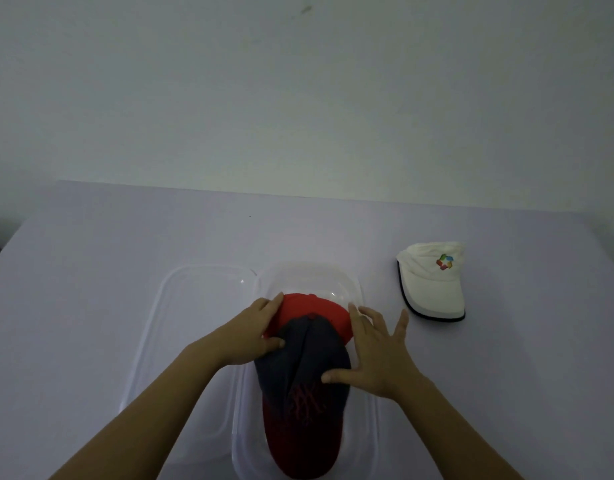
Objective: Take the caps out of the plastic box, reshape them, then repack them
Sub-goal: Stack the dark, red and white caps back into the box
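A clear plastic box (366,344) stands on the table at centre front. Inside it lies a dark navy cap (305,362) with a red brim and red embroidery, stacked over a red cap (312,308) whose crown shows behind it. My left hand (253,336) grips the left edges of both caps, thumb on the navy crown. My right hand (371,355) rests flat on the navy cap's right side, fingers spread. A white cap (433,282) with a coloured logo sits on the table to the right, outside the box.
The box's clear lid (181,341) lies flat on the table just left of the box. The pale table (91,271) ends at a plain wall behind. The table's left edge shows at the far left.
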